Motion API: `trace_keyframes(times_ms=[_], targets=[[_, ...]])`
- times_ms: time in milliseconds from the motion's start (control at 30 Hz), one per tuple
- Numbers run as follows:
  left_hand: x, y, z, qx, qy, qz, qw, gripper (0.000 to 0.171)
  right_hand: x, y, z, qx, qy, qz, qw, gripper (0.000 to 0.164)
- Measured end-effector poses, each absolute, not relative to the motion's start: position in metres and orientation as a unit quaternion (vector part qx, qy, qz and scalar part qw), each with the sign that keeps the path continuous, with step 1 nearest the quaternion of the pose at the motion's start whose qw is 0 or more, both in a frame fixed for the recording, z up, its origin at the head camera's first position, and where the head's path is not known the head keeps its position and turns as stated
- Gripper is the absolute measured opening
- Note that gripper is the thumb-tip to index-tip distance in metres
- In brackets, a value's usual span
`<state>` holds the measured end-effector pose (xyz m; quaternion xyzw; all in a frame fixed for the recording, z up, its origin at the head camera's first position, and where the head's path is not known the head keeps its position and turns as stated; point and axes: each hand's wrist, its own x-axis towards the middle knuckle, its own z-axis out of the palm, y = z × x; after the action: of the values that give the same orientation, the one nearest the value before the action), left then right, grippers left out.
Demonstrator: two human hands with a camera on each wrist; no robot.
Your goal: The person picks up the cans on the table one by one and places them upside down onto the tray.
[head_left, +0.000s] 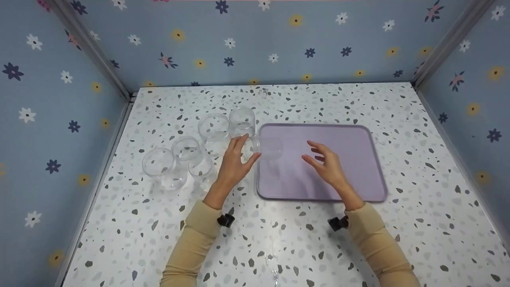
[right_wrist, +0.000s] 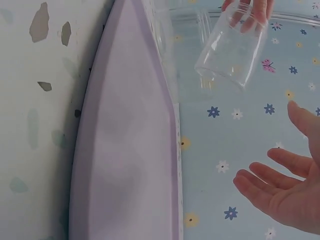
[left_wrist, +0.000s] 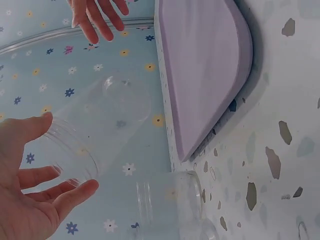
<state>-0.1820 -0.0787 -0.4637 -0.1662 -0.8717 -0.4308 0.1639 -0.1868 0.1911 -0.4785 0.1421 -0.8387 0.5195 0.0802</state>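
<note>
My left hand (head_left: pixel 234 165) grips a clear jar (head_left: pixel 271 147) by its threaded mouth end, thumb on one side and fingers on the other. The jar is held in the air, tilted, with its base pointing toward the right over the left edge of a lilac tray (head_left: pixel 338 159). In the left wrist view the jar (left_wrist: pixel 117 110) shows nothing inside. Above the tray, my right hand (head_left: pixel 328 165) hovers with relaxed, slightly bent fingers, apart from the jar. The right wrist view shows that hand (right_wrist: pixel 285 192) holding nothing.
Several more clear jars stand left of the tray, among them a wide one (head_left: pixel 159 163) at the far left and one (head_left: pixel 242 119) behind my left hand. All rest on a speckled white table (head_left: pixel 303 247). Flowered panels (head_left: pixel 255 44) enclose the back and sides.
</note>
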Motion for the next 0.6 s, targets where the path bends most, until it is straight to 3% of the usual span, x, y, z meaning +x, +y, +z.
trace_keyframes(times_ms=[333, 600], targets=[[-0.181, -0.070, -0.467, -0.177, -0.832, -0.505, 0.143, 0.055, -0.173, 0.174, -0.451, 0.128, -0.787, 0.604, 0.014, 0.040], [-0.178, -0.064, -0.469, -0.185, -0.814, -0.537, 0.119, 0.056, -0.172, 0.171, -0.450, 0.128, -0.762, 0.635, -0.013, 0.040]])
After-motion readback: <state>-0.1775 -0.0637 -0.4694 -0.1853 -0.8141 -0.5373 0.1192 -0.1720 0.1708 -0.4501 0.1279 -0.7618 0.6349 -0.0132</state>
